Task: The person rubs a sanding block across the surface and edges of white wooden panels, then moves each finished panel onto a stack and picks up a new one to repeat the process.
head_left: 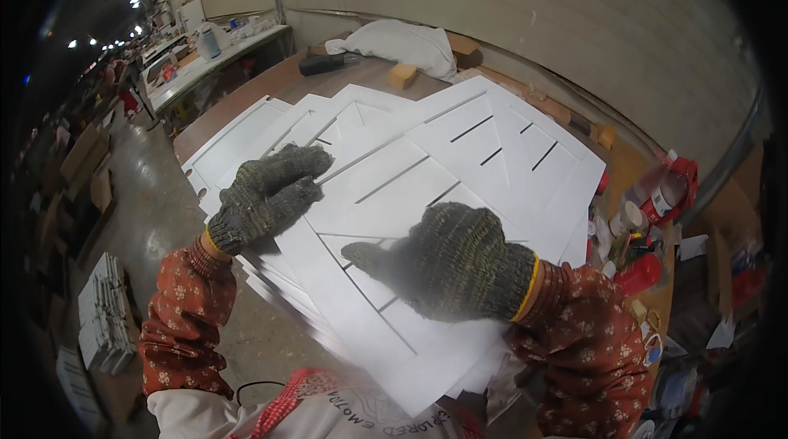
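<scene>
Several white flat panels [484, 357] with narrow dark slots lie overlapped in a fanned stack. My left hand [267, 197], in a dark grey-green knitted glove, rests along the left edge of the upper panel. Its fingers are stretched out flat, so it is open. Over the near part of the same panel is my right hand [455, 262], gloved alike, with its thumb pointing left. Its other fingers curl out of sight beneath the knuckles and the lower side is blurred. Whether it holds anything is hidden.
Behind the panels are a white cloth [398, 47], a black-handled tool [322, 64] and a yellow block [402, 75]. Red bottles [639, 275] and clutter crowd the right side. More panels [107, 316] are stacked on the floor at left; a workbench [185, 82] stands farther back.
</scene>
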Action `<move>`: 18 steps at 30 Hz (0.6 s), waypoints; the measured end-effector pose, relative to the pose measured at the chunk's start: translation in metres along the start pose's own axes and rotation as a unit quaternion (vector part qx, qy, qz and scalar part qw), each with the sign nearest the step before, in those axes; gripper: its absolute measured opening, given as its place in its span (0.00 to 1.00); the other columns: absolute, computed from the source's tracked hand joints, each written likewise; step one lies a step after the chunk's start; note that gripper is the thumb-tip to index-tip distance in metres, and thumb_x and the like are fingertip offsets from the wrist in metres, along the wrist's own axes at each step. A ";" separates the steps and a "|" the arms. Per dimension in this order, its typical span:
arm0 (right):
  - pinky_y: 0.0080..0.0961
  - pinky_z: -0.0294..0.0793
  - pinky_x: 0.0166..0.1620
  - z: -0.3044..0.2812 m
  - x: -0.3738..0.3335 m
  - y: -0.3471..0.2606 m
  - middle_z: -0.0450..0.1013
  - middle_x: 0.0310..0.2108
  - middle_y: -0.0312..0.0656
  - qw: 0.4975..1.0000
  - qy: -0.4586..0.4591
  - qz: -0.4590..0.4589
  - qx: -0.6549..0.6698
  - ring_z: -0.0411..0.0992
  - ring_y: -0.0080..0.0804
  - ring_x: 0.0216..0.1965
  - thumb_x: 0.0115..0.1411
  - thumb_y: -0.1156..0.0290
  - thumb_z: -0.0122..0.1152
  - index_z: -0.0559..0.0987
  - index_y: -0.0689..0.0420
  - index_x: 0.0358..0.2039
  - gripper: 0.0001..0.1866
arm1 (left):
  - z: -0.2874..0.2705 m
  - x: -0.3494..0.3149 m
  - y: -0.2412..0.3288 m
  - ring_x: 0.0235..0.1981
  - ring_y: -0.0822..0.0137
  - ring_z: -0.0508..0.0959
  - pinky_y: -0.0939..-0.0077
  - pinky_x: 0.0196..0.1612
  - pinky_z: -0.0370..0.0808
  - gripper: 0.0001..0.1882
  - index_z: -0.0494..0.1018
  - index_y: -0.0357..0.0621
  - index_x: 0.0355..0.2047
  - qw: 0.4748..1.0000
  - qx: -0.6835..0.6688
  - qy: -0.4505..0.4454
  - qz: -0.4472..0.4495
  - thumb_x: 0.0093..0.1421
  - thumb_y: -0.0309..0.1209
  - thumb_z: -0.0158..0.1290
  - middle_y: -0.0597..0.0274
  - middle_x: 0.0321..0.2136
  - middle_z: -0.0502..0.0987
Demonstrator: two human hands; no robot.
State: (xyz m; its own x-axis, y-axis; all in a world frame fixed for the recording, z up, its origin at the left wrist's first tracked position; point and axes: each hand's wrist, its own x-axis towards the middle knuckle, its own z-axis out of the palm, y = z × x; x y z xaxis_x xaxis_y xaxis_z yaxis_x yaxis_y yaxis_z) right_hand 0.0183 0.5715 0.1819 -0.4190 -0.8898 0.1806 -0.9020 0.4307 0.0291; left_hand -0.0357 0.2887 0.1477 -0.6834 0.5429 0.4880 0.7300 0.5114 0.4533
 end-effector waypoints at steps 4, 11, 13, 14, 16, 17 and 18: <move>0.38 0.74 0.23 0.012 0.007 0.004 0.73 0.16 0.44 0.999 0.043 -0.018 0.010 0.76 0.41 0.19 0.56 0.72 0.54 0.76 0.58 0.48 0.18 | 0.000 -0.007 -0.003 0.48 0.65 0.78 0.67 0.53 0.75 0.19 0.74 0.37 0.55 0.997 -0.060 -0.005 -0.048 0.65 0.30 0.53 0.51 0.49 0.79; 0.38 0.72 0.21 0.027 0.003 0.006 0.74 0.18 0.44 0.998 0.028 0.019 0.061 0.76 0.40 0.20 0.57 0.72 0.53 0.76 0.57 0.49 0.18 | -0.001 -0.004 0.001 0.51 0.61 0.77 0.61 0.62 0.65 0.21 0.74 0.37 0.55 1.000 -0.011 0.004 -0.022 0.63 0.33 0.54 0.51 0.45 0.81; 0.38 0.73 0.20 0.027 0.002 0.009 0.74 0.18 0.44 0.998 0.054 0.012 0.028 0.76 0.40 0.20 0.57 0.72 0.53 0.75 0.57 0.51 0.20 | 0.002 -0.005 -0.001 0.52 0.60 0.77 0.61 0.64 0.62 0.22 0.73 0.37 0.55 1.000 -0.016 0.000 -0.019 0.63 0.34 0.55 0.51 0.45 0.81; 0.38 0.73 0.20 0.024 0.000 0.010 0.74 0.19 0.44 0.998 0.068 0.007 0.007 0.76 0.40 0.20 0.57 0.72 0.53 0.74 0.57 0.52 0.20 | 0.001 -0.004 0.001 0.52 0.59 0.77 0.60 0.65 0.61 0.22 0.74 0.37 0.55 1.000 -0.004 0.001 -0.003 0.62 0.34 0.55 0.51 0.46 0.81; 0.38 0.72 0.20 0.021 -0.003 0.006 0.73 0.18 0.43 0.995 0.078 -0.002 0.054 0.75 0.39 0.19 0.57 0.72 0.54 0.74 0.58 0.53 0.21 | 0.001 -0.002 0.000 0.51 0.56 0.78 0.57 0.63 0.64 0.19 0.74 0.40 0.52 1.000 0.011 0.009 0.025 0.60 0.32 0.57 0.51 0.47 0.80; 0.37 0.71 0.19 0.018 -0.005 0.003 0.73 0.18 0.43 0.994 0.080 -0.007 0.074 0.74 0.39 0.19 0.58 0.72 0.54 0.73 0.59 0.53 0.21 | 0.003 -0.001 -0.002 0.49 0.54 0.79 0.55 0.59 0.69 0.18 0.75 0.43 0.49 0.999 0.012 0.021 0.041 0.58 0.29 0.60 0.52 0.47 0.80; 0.37 0.70 0.19 0.014 -0.005 0.000 0.73 0.17 0.43 0.996 0.062 0.000 0.063 0.73 0.38 0.18 0.58 0.72 0.54 0.73 0.60 0.53 0.21 | 0.004 0.001 -0.003 0.48 0.52 0.80 0.53 0.56 0.73 0.17 0.75 0.46 0.47 0.998 0.014 0.032 0.057 0.56 0.26 0.62 0.53 0.47 0.79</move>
State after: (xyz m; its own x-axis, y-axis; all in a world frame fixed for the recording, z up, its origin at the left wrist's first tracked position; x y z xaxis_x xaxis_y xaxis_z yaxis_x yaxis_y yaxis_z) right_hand 0.0192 0.5734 0.1669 -0.4099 -0.8612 0.3006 -0.9112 0.4010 -0.0939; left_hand -0.0385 0.2904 0.1432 -0.5934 0.5561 0.5819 0.8023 0.4671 0.3717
